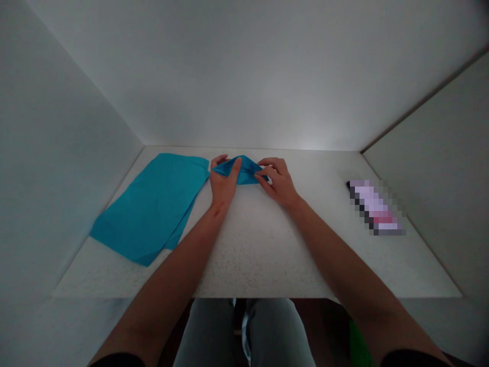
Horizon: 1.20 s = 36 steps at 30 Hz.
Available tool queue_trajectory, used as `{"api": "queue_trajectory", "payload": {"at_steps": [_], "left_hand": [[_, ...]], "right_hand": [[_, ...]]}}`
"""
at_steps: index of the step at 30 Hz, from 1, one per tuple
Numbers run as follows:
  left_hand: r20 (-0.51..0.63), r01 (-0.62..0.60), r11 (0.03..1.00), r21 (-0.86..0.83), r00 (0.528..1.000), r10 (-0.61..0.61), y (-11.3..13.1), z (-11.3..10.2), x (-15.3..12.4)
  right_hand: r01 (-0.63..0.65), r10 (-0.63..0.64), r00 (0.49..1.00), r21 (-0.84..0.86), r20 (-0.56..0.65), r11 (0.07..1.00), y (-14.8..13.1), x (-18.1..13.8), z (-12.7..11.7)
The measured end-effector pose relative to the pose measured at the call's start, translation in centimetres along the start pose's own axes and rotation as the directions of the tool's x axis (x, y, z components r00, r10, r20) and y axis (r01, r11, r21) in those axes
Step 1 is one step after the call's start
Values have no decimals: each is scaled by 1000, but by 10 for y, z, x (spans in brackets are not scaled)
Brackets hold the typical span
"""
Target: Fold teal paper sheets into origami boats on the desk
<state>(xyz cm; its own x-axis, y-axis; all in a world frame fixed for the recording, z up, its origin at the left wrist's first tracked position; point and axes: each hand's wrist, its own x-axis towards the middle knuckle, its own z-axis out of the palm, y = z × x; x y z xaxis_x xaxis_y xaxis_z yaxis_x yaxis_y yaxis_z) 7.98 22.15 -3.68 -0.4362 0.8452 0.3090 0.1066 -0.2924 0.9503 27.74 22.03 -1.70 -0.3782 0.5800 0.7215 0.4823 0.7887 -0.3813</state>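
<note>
A small folded piece of blue paper (244,171) lies near the back middle of the white table (260,244). My left hand (223,183) grips its left end, thumb and fingers closed over the fold. My right hand (278,183) pinches its right end, fingertips pressed on the paper. Both hands rest on the table surface with the folded piece between them.
A stack of flat blue paper sheets (153,206) lies on the table's left side. A blurred-out oblong object (376,206) lies at the right. White walls close the table on the left, back and right. My knees show below the front edge.
</note>
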Motion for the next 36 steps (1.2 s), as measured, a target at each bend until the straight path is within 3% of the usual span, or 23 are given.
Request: {"api": "queue_trajectory", "payload": {"at_steps": [4, 9, 14, 16, 20, 22, 25, 27, 31, 34, 36], "left_hand": [[7, 75, 997, -36, 997, -74, -6, 2, -1], [160, 34, 999, -25, 987, -29, -6, 3, -5], [225, -50, 998, 44, 974, 39, 0, 0, -4], [235, -56, 995, 77, 971, 37, 1, -2, -3], [226, -51, 992, 115, 974, 24, 1, -4, -4], [225, -124, 986, 110, 970, 97, 3, -6, -4], [283, -289, 949, 124, 927, 245, 8, -9, -1], [310, -319, 935, 157, 915, 260, 9, -11, 1], [218, -227, 949, 221, 959, 178, 4, -13, 6], [180, -52, 987, 152, 983, 24, -2, -10, 7], [207, 62, 995, 73, 975, -76, -3, -8, 6]], "right_hand": [[2, -4, 999, 40, 52, 999, -7, 1, 2], [-103, 120, 982, 117, -149, 988, -6, 0, 4], [-272, 375, 862, 312, -342, 910, 12, -2, 9], [-320, 439, 816, 341, -375, 884, 20, -3, 10], [-380, 499, 773, 344, -392, 859, 32, -5, 10], [-386, 517, 750, 361, -413, 849, 36, -6, 9], [-379, 514, 732, 360, -446, 852, 42, -8, 10], [-380, 501, 734, 334, -458, 862, 46, -9, 10], [-384, 497, 742, 322, -450, 865, 50, -10, 11], [-381, 511, 738, 352, -441, 855, 48, -10, 10], [-371, 512, 742, 372, -432, 851, 44, -8, 9]]}}
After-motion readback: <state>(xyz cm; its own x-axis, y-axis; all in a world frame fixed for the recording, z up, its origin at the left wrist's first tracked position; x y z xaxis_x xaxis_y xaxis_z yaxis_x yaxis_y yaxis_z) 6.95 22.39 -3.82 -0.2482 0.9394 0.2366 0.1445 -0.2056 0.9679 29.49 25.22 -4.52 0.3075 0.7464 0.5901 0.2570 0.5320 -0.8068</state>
